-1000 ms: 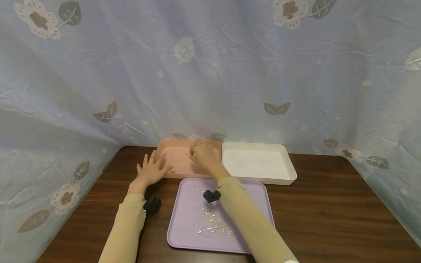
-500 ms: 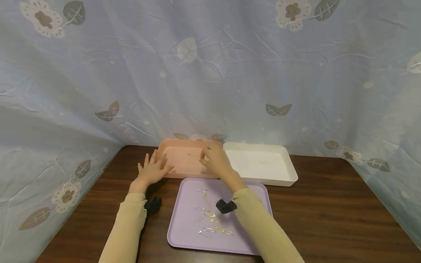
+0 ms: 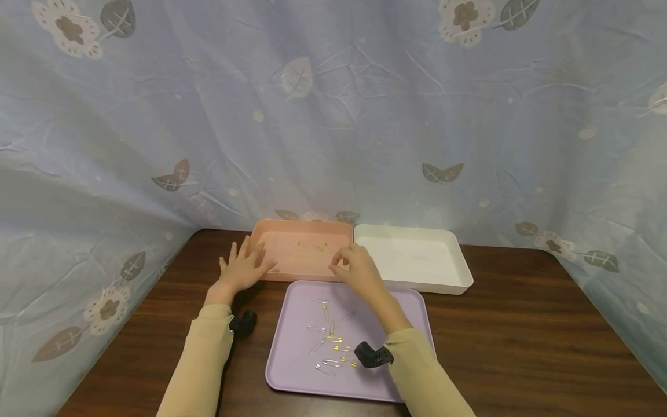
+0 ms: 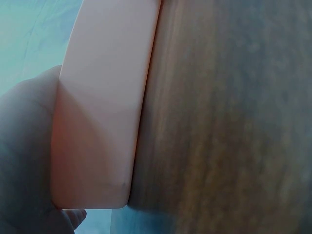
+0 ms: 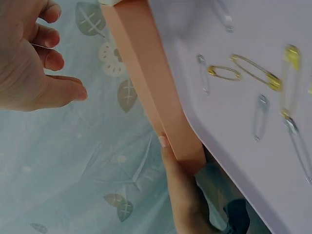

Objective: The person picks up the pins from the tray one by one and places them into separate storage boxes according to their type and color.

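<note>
My left hand [image 3: 241,272] rests with spread fingers on the left end of the pink tray [image 3: 276,255]; the left wrist view shows its palm against the tray wall [image 4: 97,136]. Several gold safety pins [image 3: 320,247] lie inside that tray. My right hand [image 3: 359,271] hovers by the tray's front right corner, above the far edge of the lilac tray [image 3: 292,365]. Its fingers are loosely bent, and nothing shows between thumb and fingers in the right wrist view. On the lilac tray lie gold safety pins [image 5: 256,73] and silver safety pins [image 5: 261,117], several of each.
A white tray [image 3: 464,272] stands right of the pink one, close beside it. Both back onto a patterned cloth curtain [image 3: 333,145]. The dark wooden table [image 3: 521,330] extends to the right of the trays. Black wrist cameras [image 3: 372,354] sit on both forearms.
My right hand has drawn back from inside the pink tray, rightward and toward me, uncovering gold safety pins there and more pins on the lilac tray. My left hand stays in place.
</note>
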Demonstrator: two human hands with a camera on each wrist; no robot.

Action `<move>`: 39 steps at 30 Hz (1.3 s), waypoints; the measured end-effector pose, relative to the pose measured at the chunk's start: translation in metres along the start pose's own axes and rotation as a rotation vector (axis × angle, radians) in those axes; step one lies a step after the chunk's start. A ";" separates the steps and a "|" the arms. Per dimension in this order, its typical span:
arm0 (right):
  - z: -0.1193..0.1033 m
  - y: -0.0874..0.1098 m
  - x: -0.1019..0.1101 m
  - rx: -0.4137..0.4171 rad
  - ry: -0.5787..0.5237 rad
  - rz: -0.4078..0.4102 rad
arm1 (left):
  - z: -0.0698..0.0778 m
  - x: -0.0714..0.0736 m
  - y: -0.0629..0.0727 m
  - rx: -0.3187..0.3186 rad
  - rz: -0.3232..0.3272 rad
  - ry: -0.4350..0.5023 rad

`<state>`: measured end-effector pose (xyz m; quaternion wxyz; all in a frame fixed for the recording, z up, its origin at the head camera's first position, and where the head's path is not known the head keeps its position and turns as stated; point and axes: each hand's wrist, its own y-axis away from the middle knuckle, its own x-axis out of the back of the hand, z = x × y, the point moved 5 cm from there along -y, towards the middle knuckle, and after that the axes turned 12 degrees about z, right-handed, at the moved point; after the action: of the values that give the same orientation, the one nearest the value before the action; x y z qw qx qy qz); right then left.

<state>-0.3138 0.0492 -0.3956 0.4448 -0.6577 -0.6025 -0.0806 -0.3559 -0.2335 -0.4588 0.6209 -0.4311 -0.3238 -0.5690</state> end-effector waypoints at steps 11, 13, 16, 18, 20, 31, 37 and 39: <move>0.010 0.028 -0.006 -0.124 -0.208 -0.011 | -0.003 -0.002 -0.001 0.003 0.005 -0.007; 0.013 0.032 -0.007 -0.149 -0.211 -0.019 | -0.003 -0.001 -0.002 0.003 0.004 -0.006; 0.017 0.037 -0.010 -0.153 -0.186 -0.053 | -0.001 -0.001 -0.002 0.000 0.001 -0.006; 0.019 0.041 -0.014 -0.127 -0.162 -0.091 | 0.000 -0.001 -0.003 0.000 0.000 -0.004; 0.020 0.043 -0.017 -0.087 -0.141 -0.128 | 0.001 -0.001 -0.004 -0.002 0.000 -0.001; 0.017 0.055 -0.031 -0.025 -0.167 -0.292 | 0.001 -0.001 -0.004 -0.001 -0.002 -0.020; 0.014 0.059 -0.034 0.015 -0.071 -0.328 | 0.000 -0.001 -0.002 0.005 -0.003 -0.012; 0.015 0.060 -0.035 -0.003 -0.051 -0.336 | 0.000 -0.001 -0.001 0.009 -0.004 -0.009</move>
<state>-0.2780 0.0415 -0.4560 0.4087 -0.5503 -0.7150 -0.1378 -0.3567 -0.2331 -0.4595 0.6202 -0.4304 -0.3301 -0.5667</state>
